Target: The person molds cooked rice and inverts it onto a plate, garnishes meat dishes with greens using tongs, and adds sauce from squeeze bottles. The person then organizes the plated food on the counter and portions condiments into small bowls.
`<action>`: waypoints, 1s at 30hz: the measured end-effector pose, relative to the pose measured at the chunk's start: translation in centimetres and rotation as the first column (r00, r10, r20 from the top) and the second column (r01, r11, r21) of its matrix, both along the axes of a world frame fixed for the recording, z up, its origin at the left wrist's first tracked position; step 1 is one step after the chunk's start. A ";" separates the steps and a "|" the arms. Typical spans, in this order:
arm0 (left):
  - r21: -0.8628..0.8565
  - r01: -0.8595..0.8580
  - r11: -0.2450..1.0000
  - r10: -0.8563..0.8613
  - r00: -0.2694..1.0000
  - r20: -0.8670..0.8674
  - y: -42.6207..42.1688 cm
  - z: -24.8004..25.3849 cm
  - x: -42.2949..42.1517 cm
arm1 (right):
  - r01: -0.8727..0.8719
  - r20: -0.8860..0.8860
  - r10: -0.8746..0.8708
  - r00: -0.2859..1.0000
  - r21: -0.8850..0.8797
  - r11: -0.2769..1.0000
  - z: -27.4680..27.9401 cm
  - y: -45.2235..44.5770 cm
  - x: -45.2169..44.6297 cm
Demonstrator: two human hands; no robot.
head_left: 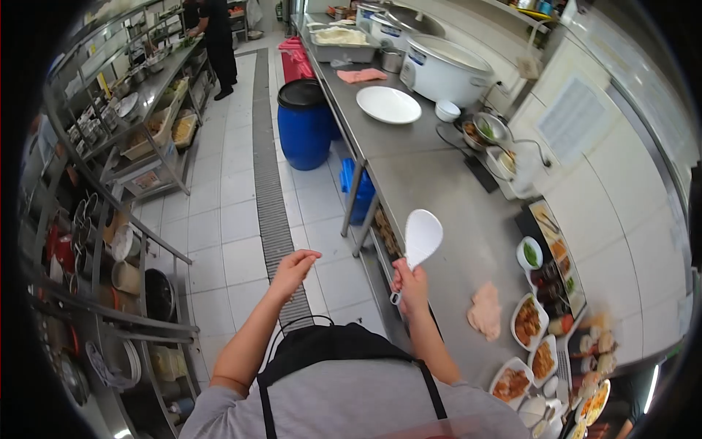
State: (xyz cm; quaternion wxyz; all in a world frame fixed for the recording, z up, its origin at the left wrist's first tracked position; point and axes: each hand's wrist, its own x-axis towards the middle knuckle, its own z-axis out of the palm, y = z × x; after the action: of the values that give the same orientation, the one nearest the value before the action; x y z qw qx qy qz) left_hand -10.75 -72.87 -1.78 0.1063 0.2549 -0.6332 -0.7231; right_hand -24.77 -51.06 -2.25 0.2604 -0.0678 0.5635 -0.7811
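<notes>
My right hand [412,285] is wrapped round the handle of a white rice paddle [423,238], its broad blade pointing up and away from me. The paddle is over the near edge of the steel counter [439,183]. My left hand [295,271] hangs in the air over the floor, fingers drawn together, with nothing visible in them. Farther along the counter lies a white oval plate [389,104], beside a large white rice cooker [447,69] and a small white bowl [447,110]. A crumpled pink cloth [484,312] rests to the right of my right hand.
White dishes of food [528,320] line the counter's right side, near a wall. A blue barrel [303,128] with a black lid stands by the counter. Metal shelving [139,329] runs along the left, and a person in dark clothes [218,47] stands at the back.
</notes>
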 end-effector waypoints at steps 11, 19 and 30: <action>-0.182 0.263 0.947 -0.286 0.952 -0.110 -19.8 3.4 -25.1 | 0.373 -0.447 -0.243 0.861 0.228 0.899 -2.8 -14.8 -27.4; -0.059 -0.001 0.998 -0.005 0.995 -0.097 -38.9 2.5 -32.9 | 0.648 -0.596 0.575 0.560 0.748 0.144 3.2 -30.5 -44.2; 0.005 0.016 1.000 -0.016 1.000 -0.019 -64.8 0.6 -50.2 | 0.734 -0.818 0.450 0.359 0.545 0.405 10.6 -57.2 -72.0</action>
State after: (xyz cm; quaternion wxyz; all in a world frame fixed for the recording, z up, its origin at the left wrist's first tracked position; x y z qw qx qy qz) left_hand -60.92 -137.69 -1.20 0.1058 0.2434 -0.6323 -0.7278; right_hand -96.76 -108.27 8.37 -0.2012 -0.2728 0.9230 -0.1819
